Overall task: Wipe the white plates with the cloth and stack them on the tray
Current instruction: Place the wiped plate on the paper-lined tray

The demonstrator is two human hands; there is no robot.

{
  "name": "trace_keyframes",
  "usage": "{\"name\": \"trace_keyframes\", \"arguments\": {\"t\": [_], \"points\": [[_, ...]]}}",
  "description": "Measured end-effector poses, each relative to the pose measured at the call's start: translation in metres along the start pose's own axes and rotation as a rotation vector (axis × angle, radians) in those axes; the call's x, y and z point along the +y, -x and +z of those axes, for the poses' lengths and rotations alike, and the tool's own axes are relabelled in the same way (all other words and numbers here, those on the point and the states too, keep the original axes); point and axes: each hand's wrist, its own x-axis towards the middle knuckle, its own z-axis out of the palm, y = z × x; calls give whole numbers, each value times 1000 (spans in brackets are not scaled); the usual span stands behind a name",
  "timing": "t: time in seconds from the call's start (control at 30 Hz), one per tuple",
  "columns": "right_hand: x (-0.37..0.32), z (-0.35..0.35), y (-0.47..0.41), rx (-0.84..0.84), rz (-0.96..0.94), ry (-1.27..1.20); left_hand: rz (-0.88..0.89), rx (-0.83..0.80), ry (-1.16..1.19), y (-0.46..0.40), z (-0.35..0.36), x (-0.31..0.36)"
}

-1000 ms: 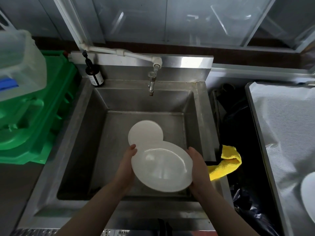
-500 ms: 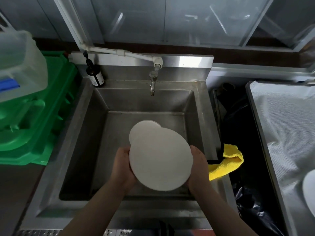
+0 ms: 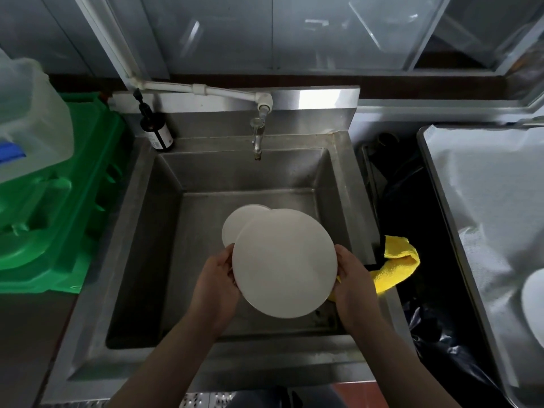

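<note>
We grip a white plate [image 3: 284, 263] by its rims, left hand [image 3: 216, 279] and right hand [image 3: 353, 278] on opposite edges, above the sink [image 3: 164, 231].

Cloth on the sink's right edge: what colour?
Yellow. The yellow cloth drapes over the steel sink's right rim, clearest in the head view.

A steel sink [image 3: 164, 184] holds one white plate [image 3: 240, 223]; a yellow cloth [image 3: 396, 266] drapes its right rim.

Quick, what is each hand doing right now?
Left hand: grips the left edge of the white plate.
Right hand: grips the plate's right edge.
</note>
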Motion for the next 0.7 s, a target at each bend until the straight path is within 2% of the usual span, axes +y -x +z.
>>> {"name": "trace_keyframes", "arguments": {"t": [0.17, 0.53, 0.7], "points": [[-2, -10, 3, 60, 133, -97, 14, -66, -130, 4, 8, -3], [-18, -77, 7, 186, 65, 29, 74, -62, -381, 13, 48, -28], [-27, -133, 10, 158, 5, 149, 116, -104, -401, 29, 86, -54]]}}
